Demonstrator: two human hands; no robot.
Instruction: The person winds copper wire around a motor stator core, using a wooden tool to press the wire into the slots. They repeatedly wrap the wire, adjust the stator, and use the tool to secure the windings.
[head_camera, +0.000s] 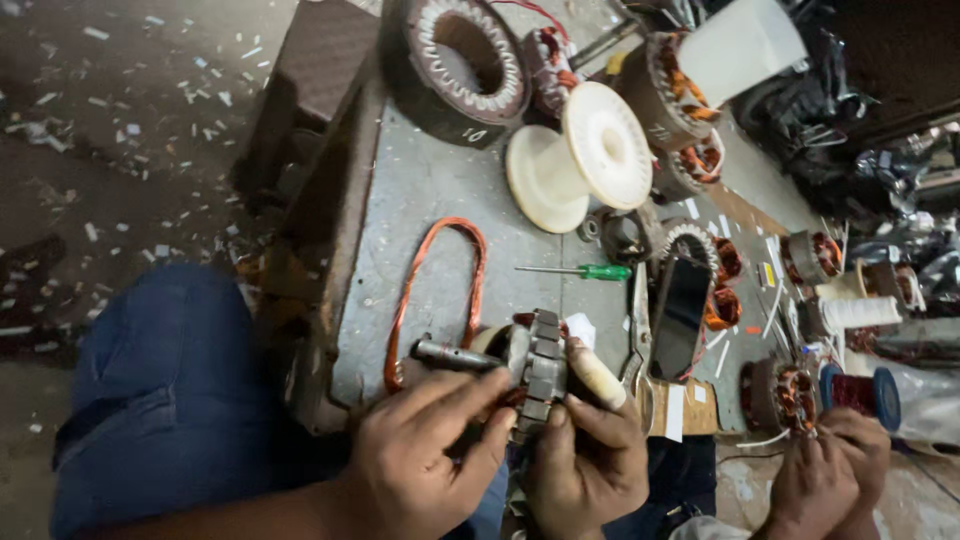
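Gripping a slotted grey rotor (535, 372) by its steel shaft, your left hand (425, 455) and right hand (580, 455) close around it. It sits over the workbench's (440, 180) near edge.

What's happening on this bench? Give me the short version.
A person sitting at a grey metal worktable holds a small motor rotor with both hands: the left hand is by its steel shaft, the right hand under its slotted core. A loop of copper wire lies just behind it. Further along lie a green screwdriver, an empty white spool and wound stators. At lower right, another person's hands work on a small stator.
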